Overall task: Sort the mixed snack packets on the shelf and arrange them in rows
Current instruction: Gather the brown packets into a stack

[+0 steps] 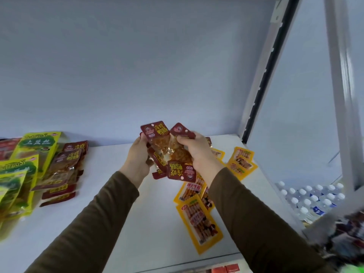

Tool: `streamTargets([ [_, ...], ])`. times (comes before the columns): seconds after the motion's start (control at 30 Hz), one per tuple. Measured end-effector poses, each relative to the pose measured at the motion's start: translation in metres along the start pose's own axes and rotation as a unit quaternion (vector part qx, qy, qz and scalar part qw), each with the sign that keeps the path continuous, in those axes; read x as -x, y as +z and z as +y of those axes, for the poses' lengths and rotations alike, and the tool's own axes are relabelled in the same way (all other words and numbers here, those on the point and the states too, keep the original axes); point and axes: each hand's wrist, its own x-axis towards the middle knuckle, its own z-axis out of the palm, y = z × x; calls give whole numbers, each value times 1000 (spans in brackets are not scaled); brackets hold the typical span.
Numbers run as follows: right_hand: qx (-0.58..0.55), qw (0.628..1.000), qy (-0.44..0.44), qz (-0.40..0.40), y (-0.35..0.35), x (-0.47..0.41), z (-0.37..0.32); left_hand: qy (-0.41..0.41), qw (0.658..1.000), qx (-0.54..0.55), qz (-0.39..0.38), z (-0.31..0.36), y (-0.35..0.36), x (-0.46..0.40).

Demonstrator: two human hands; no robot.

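Both arms reach up and forward in dark olive sleeves, forearms converging toward 12 o'clock. Left hand [137, 154] raised, back to camera, fingers curled round the left edge of a bunch of red snack packets [167, 150]. Right hand [197, 152] at its 3 o'clock, thumb pinching the same bunch.

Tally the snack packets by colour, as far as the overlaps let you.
Held red packets: at least 4
Red packets lying at left: at least 4
Green packets: at least 3
Yellow packets: at least 6
Total: at least 17; overlaps hide the rest.
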Motion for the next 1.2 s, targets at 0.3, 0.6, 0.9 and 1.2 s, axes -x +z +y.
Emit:
streamTargets([
  [0.3,99,993,-38,52,22,6,21,33,982,-82,-168,-9,-18,33],
  [0.6,164,985,-7,-45,56,34,36,3,996,-14,-89,-25,-49,34],
  [0.9,556,805,-120,169,-49,-31,6,-53,987,63,-136,-26,-66,35],
  [1.2,355,926,-37,126,-71,-68,17,-52,987,57,-144,-30,-63,28],
])
